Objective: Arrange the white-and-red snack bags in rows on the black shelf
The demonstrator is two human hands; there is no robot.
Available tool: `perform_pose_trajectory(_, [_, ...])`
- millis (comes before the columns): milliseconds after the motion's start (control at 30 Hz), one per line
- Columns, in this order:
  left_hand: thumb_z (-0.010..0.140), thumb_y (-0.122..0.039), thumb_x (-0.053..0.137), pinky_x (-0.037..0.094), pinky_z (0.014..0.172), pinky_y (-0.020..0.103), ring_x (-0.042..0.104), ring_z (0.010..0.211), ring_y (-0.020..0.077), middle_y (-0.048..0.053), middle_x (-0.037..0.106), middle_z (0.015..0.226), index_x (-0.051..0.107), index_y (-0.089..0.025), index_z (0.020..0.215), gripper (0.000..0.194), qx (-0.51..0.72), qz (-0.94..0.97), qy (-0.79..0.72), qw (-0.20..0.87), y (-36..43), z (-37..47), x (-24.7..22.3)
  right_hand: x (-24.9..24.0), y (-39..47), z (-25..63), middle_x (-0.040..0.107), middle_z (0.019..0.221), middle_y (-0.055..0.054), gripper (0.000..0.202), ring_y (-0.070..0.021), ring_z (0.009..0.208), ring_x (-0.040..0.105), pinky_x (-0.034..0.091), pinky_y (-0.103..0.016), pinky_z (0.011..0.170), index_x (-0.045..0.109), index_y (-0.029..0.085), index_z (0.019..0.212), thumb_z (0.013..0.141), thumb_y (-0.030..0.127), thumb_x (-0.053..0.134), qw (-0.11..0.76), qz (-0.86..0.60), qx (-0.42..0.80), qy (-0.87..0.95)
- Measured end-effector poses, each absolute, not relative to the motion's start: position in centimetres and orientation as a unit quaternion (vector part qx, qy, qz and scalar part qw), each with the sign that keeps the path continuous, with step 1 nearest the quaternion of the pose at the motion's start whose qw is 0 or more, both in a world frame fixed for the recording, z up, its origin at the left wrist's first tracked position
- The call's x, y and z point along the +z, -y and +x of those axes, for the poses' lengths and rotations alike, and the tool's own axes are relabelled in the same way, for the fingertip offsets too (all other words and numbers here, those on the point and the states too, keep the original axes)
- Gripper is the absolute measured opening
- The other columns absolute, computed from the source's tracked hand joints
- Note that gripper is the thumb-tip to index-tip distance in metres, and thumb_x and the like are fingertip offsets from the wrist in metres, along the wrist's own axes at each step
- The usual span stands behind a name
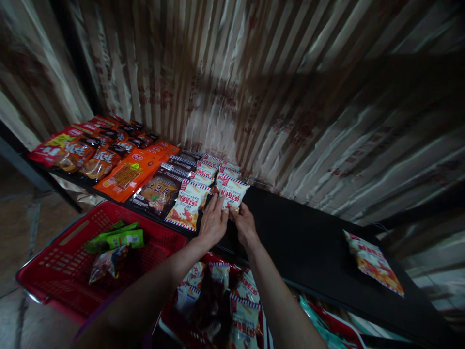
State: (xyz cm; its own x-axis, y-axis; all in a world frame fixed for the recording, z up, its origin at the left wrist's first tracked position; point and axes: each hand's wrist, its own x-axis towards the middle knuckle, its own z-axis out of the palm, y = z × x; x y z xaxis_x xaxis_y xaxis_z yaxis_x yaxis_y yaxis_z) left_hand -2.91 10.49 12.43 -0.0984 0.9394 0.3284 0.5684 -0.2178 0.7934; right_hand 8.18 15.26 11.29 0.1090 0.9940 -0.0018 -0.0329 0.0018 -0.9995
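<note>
A white snack bag (233, 190) with red print and a striped edge lies at the front of a row on the black shelf. My left hand (213, 223) has its fingers on the bag's lower left side, fairly straight and close together. At its lower right corner my right hand (244, 224) grips it with thumb and fingers. More bags of the same kind lie behind it, and a matching white bag (188, 203) is just to the left. Below my forearms, a red basket holds further white snack bags (244, 310) and some dark packets.
Left along the shelf (290, 228) lie brown packs (158, 190), orange packs (129, 170) and red-black packs (78, 152). A single white bag (374, 261) rests at the right end. A red basket (65, 286) with green packets (118, 237) stands front left. Striped plastic sheeting (254, 87) hangs behind.
</note>
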Motion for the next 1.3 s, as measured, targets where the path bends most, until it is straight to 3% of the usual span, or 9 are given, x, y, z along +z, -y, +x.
perform_pose_trajectory(400, [0.09, -0.026, 0.032, 0.025, 0.112, 0.044, 0.023, 0.138, 0.0265, 0.017, 0.026, 0.148, 0.038, -0.009, 0.135, 0.049, 0.423, 0.648, -0.6, 0.202, -11.0, -3.1, 11.3, 10.2, -17.2, 6.8, 0.067, 0.108, -0.009, 0.059, -0.0198, 0.093, 0.064, 0.049, -0.033, 0.082, 0.049, 0.017, 0.124, 0.068, 0.034, 0.06, 0.508, -0.554, 0.43, 0.5])
perform_pose_trajectory(700, [0.088, -0.023, 0.035, 0.023, 0.112, 0.05, 0.019, 0.139, 0.0265, 0.015, 0.025, 0.149, 0.04, -0.011, 0.133, 0.046, 0.434, 0.655, -0.585, 0.199, -11.2, -3.2, 10.4, 10.0, -17.2, 7.3, 0.067, 0.106, -0.007, 0.043, -0.0219, 0.093, 0.062, 0.044, -0.035, 0.085, 0.06, 0.022, 0.112, 0.074, 0.04, 0.054, 0.418, -0.638, 0.256, 0.594])
perform_pose_trajectory(1300, [0.086, -0.021, 0.036, 0.023, 0.112, 0.051, 0.016, 0.14, 0.0285, 0.019, 0.023, 0.149, 0.036, -0.005, 0.134, 0.05, 0.43, 0.664, -0.586, 0.178, -11.2, -3.0, 9.4, 10.2, -16.8, 7.3, 0.066, 0.104, -0.01, 0.044, -0.0252, 0.093, 0.059, 0.043, -0.037, 0.085, 0.062, 0.02, 0.111, 0.075, 0.043, 0.054, 0.376, -0.659, 0.226, 0.611])
